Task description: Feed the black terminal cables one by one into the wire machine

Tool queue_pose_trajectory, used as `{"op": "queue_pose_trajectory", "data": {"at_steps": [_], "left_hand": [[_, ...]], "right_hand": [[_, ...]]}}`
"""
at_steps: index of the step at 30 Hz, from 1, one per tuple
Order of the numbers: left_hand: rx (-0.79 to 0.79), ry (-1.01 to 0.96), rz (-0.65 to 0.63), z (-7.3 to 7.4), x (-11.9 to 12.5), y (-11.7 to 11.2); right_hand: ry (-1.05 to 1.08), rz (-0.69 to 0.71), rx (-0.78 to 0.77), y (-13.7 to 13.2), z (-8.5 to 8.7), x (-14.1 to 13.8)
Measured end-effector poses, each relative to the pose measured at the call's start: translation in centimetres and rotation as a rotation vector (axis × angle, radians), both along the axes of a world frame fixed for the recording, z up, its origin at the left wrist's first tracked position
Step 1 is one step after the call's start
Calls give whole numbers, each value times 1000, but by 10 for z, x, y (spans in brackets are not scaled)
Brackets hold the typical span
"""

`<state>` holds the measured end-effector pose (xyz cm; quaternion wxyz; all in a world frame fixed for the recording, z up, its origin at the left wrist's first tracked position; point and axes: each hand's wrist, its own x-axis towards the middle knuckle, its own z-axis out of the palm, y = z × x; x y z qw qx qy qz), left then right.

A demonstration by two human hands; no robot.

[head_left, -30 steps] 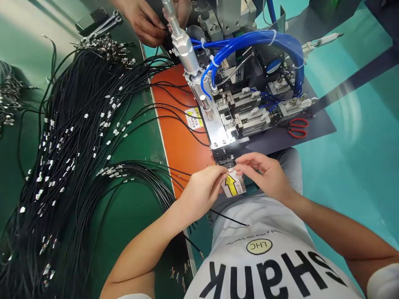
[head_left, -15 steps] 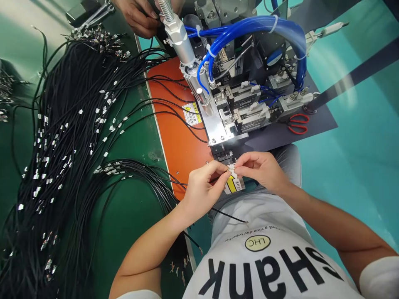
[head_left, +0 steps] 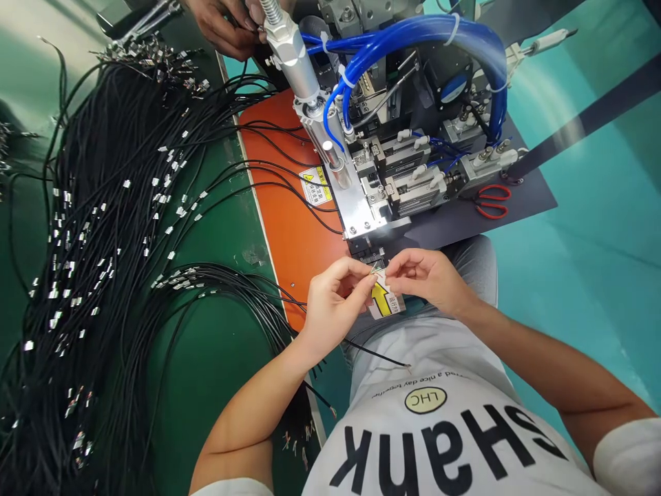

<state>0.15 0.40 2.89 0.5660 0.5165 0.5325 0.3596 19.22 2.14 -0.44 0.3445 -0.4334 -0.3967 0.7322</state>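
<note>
My left hand [head_left: 335, 296] pinches the end of a black cable between thumb and forefinger. Thin pale wires [head_left: 375, 268] stick out from its fingertips. Close beside them, my right hand [head_left: 426, 279] has its thumb and forefinger pressed together; what lies in this pinch is too small to make out. Both hands are just in front of the machine's metal plate [head_left: 356, 219], above a label with a yellow arrow [head_left: 381, 297]. A black cable [head_left: 379, 357] runs out below my left hand, its stripped end over my lap.
A large bundle of black cables [head_left: 118, 172] with silvery ends covers the green table [head_left: 206, 372]. Cables cross the orange board [head_left: 289, 227] to the machine. Red-handled scissors [head_left: 493, 201] lie at right. Another person's hand [head_left: 227, 27] is at the machine's far side.
The fingertips of my two hands have moved slightly apart, and the thin wires now show at my left fingertips. The whole view has shifted a little.
</note>
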Motion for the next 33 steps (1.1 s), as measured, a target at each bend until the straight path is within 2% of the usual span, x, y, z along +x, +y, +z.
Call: {"op": "queue_pose_trajectory", "data": {"at_steps": [6,8,14,21,28,33], "left_hand": [[158,56,17,-3,2,3],[164,54,10,-3,1,4],[-55,-110,29,-1,-2,6],[-261,-149,6,3,-6,10],[-356,-290,41,-5,-4,11],[-401,-316,62,-3,-2,12]], "right_hand": [[-61,20,92,4,7,0],[-105,23,147,3,9,-3],[-187,16,235,-3,10,-8],[-251,25,399,-4,5,-8],[-255,-1,410,-8,1,-10],[-264,-20,436,-6,2,-11]]}}
